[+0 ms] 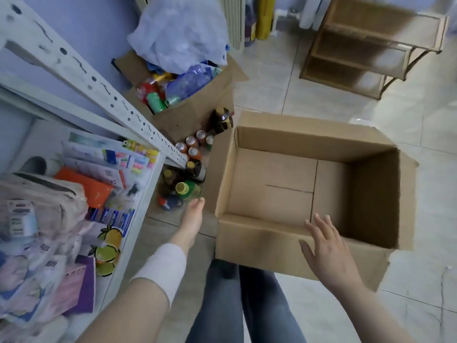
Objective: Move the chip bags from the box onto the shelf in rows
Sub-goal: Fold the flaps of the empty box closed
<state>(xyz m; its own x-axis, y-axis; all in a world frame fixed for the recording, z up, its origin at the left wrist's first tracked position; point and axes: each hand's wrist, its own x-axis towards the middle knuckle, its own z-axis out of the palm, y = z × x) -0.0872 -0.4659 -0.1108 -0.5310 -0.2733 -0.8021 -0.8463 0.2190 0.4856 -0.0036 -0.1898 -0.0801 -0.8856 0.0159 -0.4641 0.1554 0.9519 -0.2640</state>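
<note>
my right hand [329, 251] splayed, empty, above box [259, 238] near wall | left hand [190, 219] flat, empty, by box corner | box bare, no bags seen inside | shelf [138, 209] left | bags likely light, crinkly, crushable: pinch top seam

A white wrap [162, 266] bands the left wrist; blue jeans [242, 305] cover both legs.

We see a plain brown cardboard box [309, 184] beside a white shelf [138, 199]. The packs there [108, 246] seem printed with yellow and green fruit.
</note>
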